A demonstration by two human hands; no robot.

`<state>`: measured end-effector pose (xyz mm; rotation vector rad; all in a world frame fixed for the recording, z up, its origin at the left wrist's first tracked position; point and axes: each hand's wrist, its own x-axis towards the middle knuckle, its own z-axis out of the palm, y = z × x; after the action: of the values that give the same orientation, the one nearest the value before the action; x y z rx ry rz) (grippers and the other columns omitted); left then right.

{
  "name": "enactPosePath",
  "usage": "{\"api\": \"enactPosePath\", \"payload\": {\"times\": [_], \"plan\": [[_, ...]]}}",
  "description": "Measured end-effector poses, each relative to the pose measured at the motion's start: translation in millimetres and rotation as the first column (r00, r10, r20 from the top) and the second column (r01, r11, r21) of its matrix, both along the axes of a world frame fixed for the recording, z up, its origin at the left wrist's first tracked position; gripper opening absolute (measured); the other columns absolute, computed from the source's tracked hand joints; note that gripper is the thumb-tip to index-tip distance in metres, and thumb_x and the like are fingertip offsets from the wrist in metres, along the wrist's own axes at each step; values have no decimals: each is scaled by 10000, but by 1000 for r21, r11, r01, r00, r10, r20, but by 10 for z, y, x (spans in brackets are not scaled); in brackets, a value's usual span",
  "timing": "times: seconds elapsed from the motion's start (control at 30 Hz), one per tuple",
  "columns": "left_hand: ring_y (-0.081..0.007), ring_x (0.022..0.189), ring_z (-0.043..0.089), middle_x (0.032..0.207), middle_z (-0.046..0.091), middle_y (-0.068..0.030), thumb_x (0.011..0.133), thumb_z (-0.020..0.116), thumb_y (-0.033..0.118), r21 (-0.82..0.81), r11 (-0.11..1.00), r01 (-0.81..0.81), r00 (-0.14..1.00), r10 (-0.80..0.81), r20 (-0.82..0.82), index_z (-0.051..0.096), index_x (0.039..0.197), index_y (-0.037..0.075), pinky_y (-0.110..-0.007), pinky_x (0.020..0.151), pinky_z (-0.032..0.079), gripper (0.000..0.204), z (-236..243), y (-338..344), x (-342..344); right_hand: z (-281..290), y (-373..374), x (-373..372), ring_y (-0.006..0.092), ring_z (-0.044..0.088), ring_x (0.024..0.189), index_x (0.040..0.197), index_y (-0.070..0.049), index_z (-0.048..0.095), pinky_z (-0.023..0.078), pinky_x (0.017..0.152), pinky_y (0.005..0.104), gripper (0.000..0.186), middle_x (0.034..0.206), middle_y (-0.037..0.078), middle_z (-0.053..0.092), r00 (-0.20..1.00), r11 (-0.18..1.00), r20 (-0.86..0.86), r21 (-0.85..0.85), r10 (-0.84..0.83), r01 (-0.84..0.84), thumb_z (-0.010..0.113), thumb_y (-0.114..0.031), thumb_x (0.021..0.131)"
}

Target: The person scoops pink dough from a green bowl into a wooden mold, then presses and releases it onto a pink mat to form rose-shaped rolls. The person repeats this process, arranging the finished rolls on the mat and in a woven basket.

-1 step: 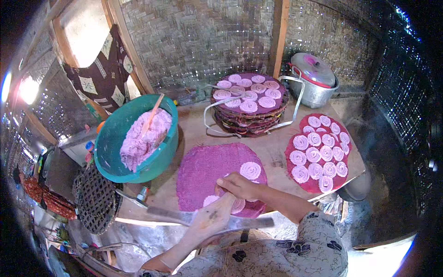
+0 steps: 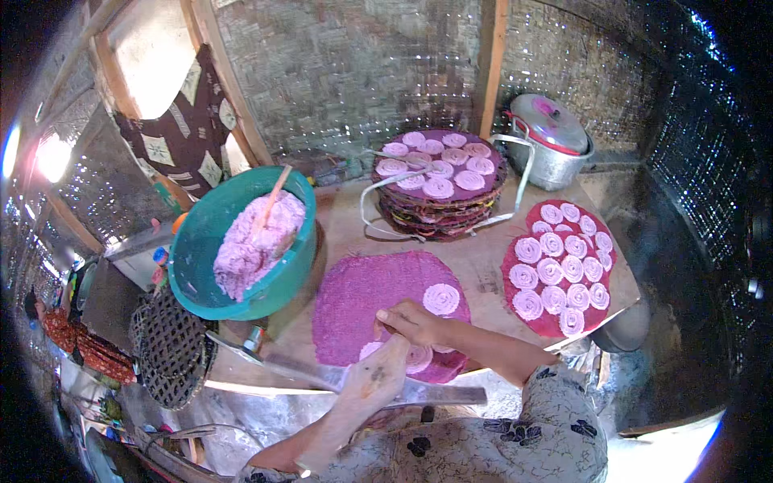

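Observation:
My right hand [image 2: 411,324] is closed, fingers curled, over the front of a round purple woven mat [image 2: 354,290]. Just below it, my left hand [image 2: 374,377], pale as if smeared, meets it in a closed grip; what they hold between them is mostly hidden. Beside my right hand a pink piped spiral [image 2: 441,299] lies on the mat. More spirals show partly under my hands, among them one spiral [image 2: 419,359] near the front edge. A long flat greyish bar [image 2: 451,395] passes beneath my left wrist along the table's front.
A teal basin [image 2: 187,270] with pink dough [image 2: 256,253] and a wooden stick [image 2: 276,193] stands left. Behind is a stack of mats [image 2: 439,211] with spirals on top, in a white strap frame [image 2: 523,173]. Right are a red mat [image 2: 538,318] full of spirals and a lidded pot [image 2: 555,157].
The whole view has shifted slightly, so things sit a little farther right. My hands keep the same closed pose over the mat.

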<state>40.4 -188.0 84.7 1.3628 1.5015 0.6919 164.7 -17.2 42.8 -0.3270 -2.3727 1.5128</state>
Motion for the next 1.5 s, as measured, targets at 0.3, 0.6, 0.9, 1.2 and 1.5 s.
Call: {"api": "enactPosePath", "payload": {"times": [0.3, 0.6, 0.9, 1.2, 1.5], "plan": [[-287, 825, 625, 910, 652, -129, 774, 631, 234, 361, 837, 411, 864, -231, -448, 629, 984, 66, -411, 709, 480, 269, 1104, -96, -1257, 2032, -974, -1068, 345, 591, 829, 1364, -39, 384, 506, 682, 421, 542, 1018, 176, 575, 622, 597, -340, 759, 705, -261, 553, -233, 887], [-321, 824, 620, 886, 652, -139, 719, 668, 199, 467, 753, 464, 593, 127, -795, 654, 965, 80, -414, 739, 485, 274, 1546, -180, -2426, 2687, -626, -1873, 155, 507, 578, 1218, -62, 344, 409, 491, 340, 496, 673, 14, 471, 851, 913, -467, 405, 241, -36, 548, 46, 779], [-287, 1163, 524, 1288, 526, -137, 956, 473, 305, 644, 497, -582, 735, -17, 678, 492, 1273, 41, -488, 983, 426, 414, 1286, -154, -3392, 2518, 582, -2330, 126, 452, 520, 971, -107, 463, 481, 529, 305, 39, 609, 25, 407, -46, 770, -776, -630, -629, 95, 434, -132, 963], [-168, 872, 521, 972, 524, -60, 880, 532, 95, 729, -213, -651, 759, -155, 633, 522, 1003, 33, -349, 851, 457, 138, 1861, -51, -4091, 1169, 493, -3337, 337, 641, 918, 1234, -21, 498, 486, 812, 475, 526, 1018, 228, 643, 833, 687, 473, 708, -286, -166, 485, -432, 906], [-248, 916, 601, 980, 627, -98, 752, 716, 57, 990, -44, -133, 748, 650, 129, 635, 993, 25, -380, 826, 474, 257, 1378, 608, -4161, 1289, 453, -3440, 319, 668, 891, 1190, -155, 585, 521, 653, 446, 354, 971, 142, 675, 665, 222, 582, 806, -467, -549, 512, -156, 844]]}}
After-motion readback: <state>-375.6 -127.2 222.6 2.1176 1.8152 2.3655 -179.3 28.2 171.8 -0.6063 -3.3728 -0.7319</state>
